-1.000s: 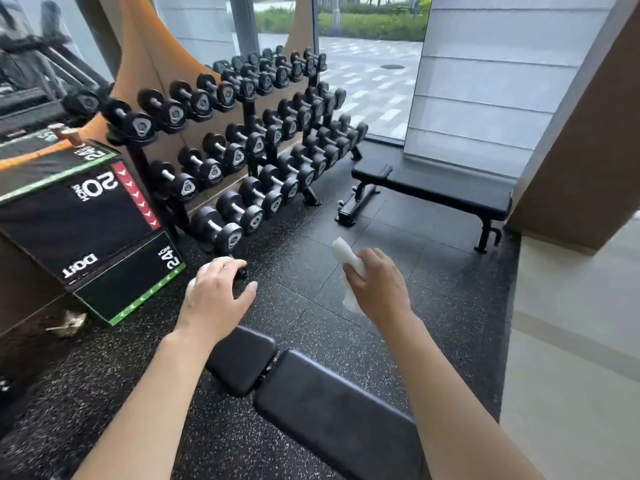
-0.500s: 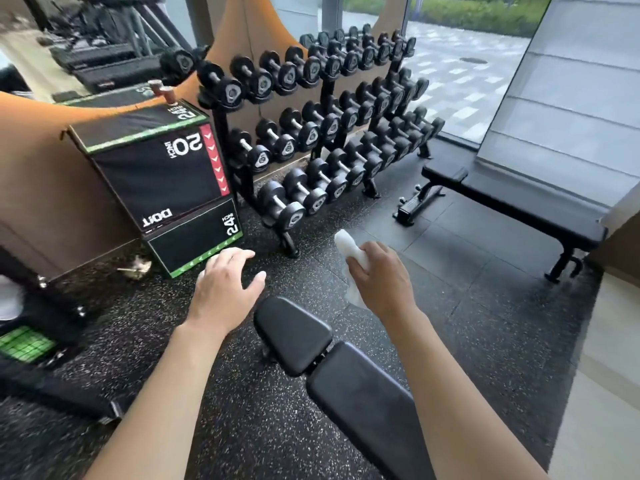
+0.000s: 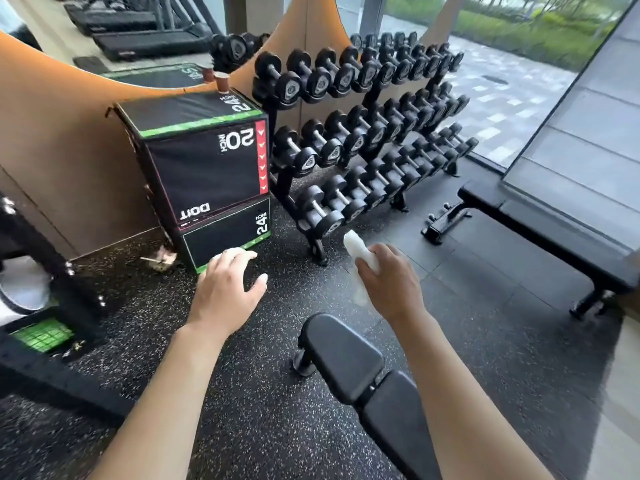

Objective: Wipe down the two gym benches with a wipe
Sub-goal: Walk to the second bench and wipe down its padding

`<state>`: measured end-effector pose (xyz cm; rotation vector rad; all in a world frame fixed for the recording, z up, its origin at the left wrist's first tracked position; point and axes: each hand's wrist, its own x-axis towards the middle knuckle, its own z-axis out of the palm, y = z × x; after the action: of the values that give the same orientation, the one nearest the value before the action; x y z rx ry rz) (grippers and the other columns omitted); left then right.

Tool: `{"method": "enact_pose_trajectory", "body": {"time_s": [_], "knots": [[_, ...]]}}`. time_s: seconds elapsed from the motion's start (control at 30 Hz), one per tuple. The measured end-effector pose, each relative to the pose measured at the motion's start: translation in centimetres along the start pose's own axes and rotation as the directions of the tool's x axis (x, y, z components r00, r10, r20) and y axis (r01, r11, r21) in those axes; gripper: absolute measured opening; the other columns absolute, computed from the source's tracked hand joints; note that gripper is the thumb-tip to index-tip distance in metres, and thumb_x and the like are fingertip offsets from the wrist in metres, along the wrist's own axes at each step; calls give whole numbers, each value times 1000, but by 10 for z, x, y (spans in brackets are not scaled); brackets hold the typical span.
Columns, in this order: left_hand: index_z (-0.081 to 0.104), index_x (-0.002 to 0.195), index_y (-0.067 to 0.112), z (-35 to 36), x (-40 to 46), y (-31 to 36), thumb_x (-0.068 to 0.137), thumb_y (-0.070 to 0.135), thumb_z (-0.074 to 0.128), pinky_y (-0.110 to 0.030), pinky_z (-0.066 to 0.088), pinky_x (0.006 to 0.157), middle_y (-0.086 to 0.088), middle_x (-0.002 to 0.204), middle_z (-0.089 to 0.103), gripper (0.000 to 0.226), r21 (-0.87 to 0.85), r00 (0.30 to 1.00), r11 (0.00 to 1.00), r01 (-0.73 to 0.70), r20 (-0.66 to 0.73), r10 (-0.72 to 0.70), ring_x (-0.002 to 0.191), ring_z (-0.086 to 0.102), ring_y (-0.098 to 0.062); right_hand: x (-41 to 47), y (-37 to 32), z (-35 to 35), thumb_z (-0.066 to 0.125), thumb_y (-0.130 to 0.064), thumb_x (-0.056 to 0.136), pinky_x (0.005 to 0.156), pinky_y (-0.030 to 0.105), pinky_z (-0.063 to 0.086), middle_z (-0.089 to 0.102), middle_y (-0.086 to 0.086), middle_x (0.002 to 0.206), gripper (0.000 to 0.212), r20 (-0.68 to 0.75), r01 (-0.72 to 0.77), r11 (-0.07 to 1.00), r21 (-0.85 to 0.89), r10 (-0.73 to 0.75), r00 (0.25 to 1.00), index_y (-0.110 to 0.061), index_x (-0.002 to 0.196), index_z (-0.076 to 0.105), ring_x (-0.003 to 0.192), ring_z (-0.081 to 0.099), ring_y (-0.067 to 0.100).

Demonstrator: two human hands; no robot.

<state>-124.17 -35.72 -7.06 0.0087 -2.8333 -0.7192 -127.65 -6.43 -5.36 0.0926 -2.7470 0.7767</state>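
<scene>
— What did the right hand (image 3: 389, 280) have?

— A crumpled white wipe (image 3: 360, 252), fingers curled round its middle, both ends poking out, held above the near black padded bench (image 3: 349, 355).

— And the left hand (image 3: 227, 289)?

— Fingers loosely spread, holding nothing, hovering over the speckled rubber floor (image 3: 277, 410).

— How would the wipe handle?

— Light and limp, I judged; better bunched flat under the palm. The vinyl looked smooth and firm.

— The second bench?

— The long black flat bench (image 3: 540, 220) stood well apart, by the window.
</scene>
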Motion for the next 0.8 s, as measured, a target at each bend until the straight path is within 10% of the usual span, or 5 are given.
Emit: {"method": "enact_pose_trajectory", "body": {"time_s": [0.8], "knots": [[60,140,18,-58,119,-141,97,40,64,-50,42,115,-3,146,56,49,110,980,979,169,-124,-155,137,48,-26,170,-126,146,60,-40,99,85,40,48,63,-2,111,25,136,171,982,76,-180,974,-18,112,65,100,57,22]]}}
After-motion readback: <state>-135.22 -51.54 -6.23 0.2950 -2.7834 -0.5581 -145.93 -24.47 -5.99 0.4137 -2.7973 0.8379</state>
